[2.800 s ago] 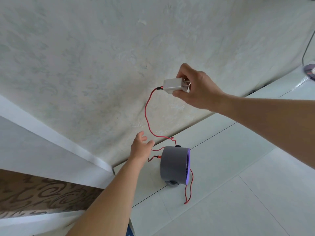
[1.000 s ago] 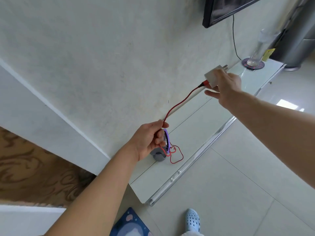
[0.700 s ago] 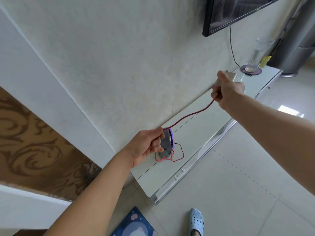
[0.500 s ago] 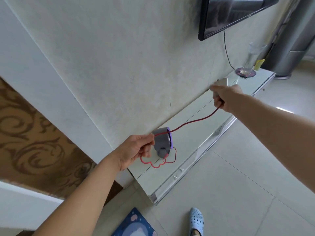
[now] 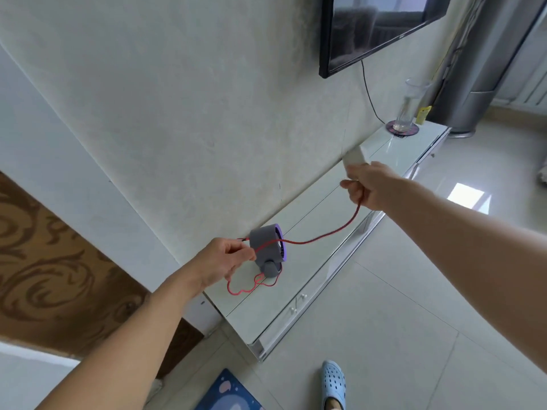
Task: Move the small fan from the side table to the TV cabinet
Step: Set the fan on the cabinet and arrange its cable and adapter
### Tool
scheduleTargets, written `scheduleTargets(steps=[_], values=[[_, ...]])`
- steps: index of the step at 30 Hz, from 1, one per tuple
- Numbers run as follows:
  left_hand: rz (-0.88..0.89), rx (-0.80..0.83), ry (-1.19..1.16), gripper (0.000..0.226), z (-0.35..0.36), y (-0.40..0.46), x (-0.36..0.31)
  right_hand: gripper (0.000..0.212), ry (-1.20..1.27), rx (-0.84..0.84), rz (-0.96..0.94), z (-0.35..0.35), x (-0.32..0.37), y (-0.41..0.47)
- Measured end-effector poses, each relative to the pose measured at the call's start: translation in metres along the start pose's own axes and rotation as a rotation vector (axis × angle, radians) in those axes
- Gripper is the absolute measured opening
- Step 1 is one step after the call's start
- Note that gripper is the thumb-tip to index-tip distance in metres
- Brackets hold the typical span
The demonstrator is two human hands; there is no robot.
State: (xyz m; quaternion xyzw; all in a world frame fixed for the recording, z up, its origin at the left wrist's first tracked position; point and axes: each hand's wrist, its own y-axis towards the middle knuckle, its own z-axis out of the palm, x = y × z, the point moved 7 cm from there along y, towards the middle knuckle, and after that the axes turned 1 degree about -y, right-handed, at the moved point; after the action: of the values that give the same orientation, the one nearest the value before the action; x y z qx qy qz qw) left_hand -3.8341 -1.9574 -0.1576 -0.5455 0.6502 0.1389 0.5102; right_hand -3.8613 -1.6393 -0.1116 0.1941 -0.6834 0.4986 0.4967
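Observation:
The small grey fan (image 5: 266,247) with a purple rim stands upright on the white TV cabinet (image 5: 319,232), near its left end by the wall. My left hand (image 5: 222,261) is just left of the fan and pinches its red cable (image 5: 325,236) between thumb and fingers. The cable runs from the fan up to my right hand (image 5: 367,184), which grips the white plug adapter (image 5: 353,156) above the cabinet top. A slack loop of cable lies on the cabinet in front of the fan.
A wall-mounted TV (image 5: 379,28) hangs above the cabinet. A glass vase (image 5: 410,106) on a round coaster stands at the cabinet's far end, beside a grey floor-standing unit (image 5: 479,69). My foot in a blue clog (image 5: 334,386) and a blue mat (image 5: 228,392) are on the tiled floor.
My left hand let go of the fan body and drew back left, now pinching the cable. My right hand carried the adapter further right along the cabinet, stretching the cable.

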Motion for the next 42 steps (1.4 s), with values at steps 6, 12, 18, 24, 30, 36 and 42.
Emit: scheduleTargets(steps=[6,12,18,24,30,36,42], values=[[0.165,-0.009,0.100,0.017,0.025,0.025,-0.069,0.015,-0.365,0.022,-0.087,0.031,0.000,-0.017],[0.285,-0.108,0.033,0.017,0.036,0.060,-0.119,0.022,-0.501,0.267,-0.124,0.079,-0.017,-0.029],[0.265,-0.085,-0.167,0.004,0.030,0.103,-0.124,0.022,-0.446,0.268,-0.074,0.080,-0.007,-0.006],[0.182,0.110,-0.260,0.019,0.029,0.144,-0.112,0.006,-0.402,0.153,-0.152,0.050,0.037,0.045],[0.143,0.115,-0.166,0.022,0.029,0.188,-0.111,0.009,-0.434,0.039,-0.250,0.038,0.081,0.095],[0.171,0.131,0.181,0.021,0.051,0.228,-0.101,0.013,-0.509,-0.018,-0.347,0.035,0.122,0.137],[0.080,0.055,-0.014,0.019,0.058,0.270,-0.108,0.024,-0.702,0.003,-0.379,0.048,0.114,0.160]])
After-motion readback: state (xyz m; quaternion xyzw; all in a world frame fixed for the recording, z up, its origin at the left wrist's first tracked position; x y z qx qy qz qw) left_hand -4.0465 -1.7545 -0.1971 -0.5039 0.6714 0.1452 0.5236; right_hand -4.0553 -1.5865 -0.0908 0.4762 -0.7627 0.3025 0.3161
